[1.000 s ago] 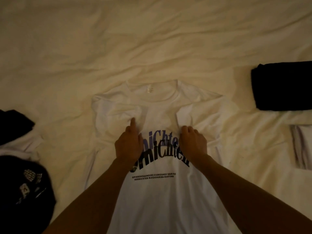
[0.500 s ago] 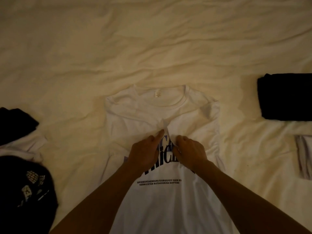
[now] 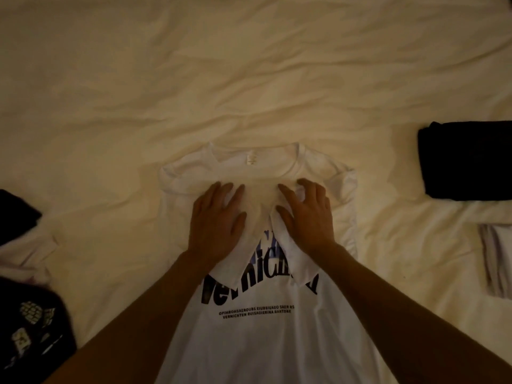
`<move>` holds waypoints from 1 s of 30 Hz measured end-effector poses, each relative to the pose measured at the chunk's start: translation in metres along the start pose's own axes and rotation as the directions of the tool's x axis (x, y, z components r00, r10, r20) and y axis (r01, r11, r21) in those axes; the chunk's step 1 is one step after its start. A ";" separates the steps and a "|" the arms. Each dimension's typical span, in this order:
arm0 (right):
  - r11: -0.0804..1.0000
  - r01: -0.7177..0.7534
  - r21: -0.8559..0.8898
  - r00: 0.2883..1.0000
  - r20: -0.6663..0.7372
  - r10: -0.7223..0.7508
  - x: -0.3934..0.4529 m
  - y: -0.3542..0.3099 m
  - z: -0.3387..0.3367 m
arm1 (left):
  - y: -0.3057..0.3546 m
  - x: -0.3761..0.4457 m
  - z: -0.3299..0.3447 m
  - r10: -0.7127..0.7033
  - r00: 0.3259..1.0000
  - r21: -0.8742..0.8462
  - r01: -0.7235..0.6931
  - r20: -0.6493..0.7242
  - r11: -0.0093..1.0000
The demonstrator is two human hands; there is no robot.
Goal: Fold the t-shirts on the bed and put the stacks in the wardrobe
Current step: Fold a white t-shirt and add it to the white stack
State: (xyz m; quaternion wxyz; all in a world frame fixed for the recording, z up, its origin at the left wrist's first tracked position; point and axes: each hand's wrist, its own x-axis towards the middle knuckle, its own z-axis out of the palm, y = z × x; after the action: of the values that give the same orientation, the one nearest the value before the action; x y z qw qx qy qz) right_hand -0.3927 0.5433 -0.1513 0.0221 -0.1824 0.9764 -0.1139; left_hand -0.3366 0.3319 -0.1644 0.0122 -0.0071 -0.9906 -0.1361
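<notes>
**Sleeves tucked in, hands flat on the chest**

The left hand and right hand lie side by side, a little apart, fingers straight and spread, pressing flat on the folded-in sleeves of the white t-shirt. Neither grips the cloth. The shirt lies print-up on the bed, collar away from the person, hem toward them; the black lettering is partly covered by the sleeve flaps.

The step in hand looks like smoothing the sleeve folds. Next the hem likely needs lifting up to the collar, which calls for both hands to pinch the lower edge evenly so the thin, limp jersey does not slip.

The sheet is cream and deeply wrinkled. A folded dark stack sits well to the right, with a pale folded garment below it. Dark unfolded garments lie at left.
</notes>
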 end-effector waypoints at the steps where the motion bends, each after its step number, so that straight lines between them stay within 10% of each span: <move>1: 0.999 0.031 -0.019 0.999 0.014 -0.031 0.007 0.005 0.001 | -0.006 0.005 0.002 0.019 0.999 0.017 -0.019 0.035 1.000; 7: 0.989 0.145 0.038 0.961 0.233 -0.150 0.039 0.013 -0.010 | -0.040 0.010 -0.004 -0.007 1.000 0.015 0.007 -0.019 1.000; 18: 0.962 0.132 0.239 0.683 0.682 -0.263 0.076 0.006 -0.022 | -0.003 0.029 -0.010 0.152 0.986 -0.056 -0.155 -0.064 0.986; 30: 0.888 -0.072 0.454 0.795 0.564 -0.224 0.062 0.026 -0.032 | 0.039 0.029 0.005 0.128 0.991 -0.153 -0.120 0.048 0.981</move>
State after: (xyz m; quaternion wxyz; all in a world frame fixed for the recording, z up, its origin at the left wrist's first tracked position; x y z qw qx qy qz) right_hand -0.4626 0.5515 -0.1259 0.3682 -0.2391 0.8554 -0.2751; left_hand -0.3650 0.3714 -0.1583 -0.0087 -0.0736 -0.9751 -0.2088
